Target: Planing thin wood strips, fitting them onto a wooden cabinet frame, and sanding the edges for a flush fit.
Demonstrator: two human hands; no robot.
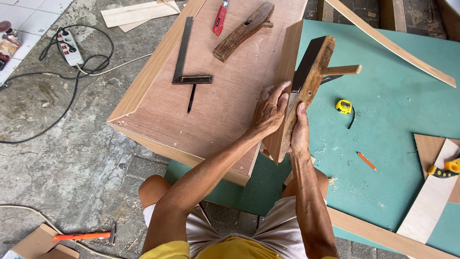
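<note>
At twelve o'clock from the kneeling worker, both hands, left hand (269,111) and right hand (299,130), gripped a wooden hand plane (309,79) riding the plywood panel's (211,115) upright edge; level, even pressure would have served best.

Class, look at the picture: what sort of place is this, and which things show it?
Probably a carpentry workshop: both hands hold a wooden hand plane on a plywood panel's edge, a metal try square lies on the brown board, and a yellow tape measure sits nearby.

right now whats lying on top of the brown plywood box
On the plywood box lie a steel try square, a black pencil, a red-handled tool and a wooden plane. Its inside is hidden.
</note>
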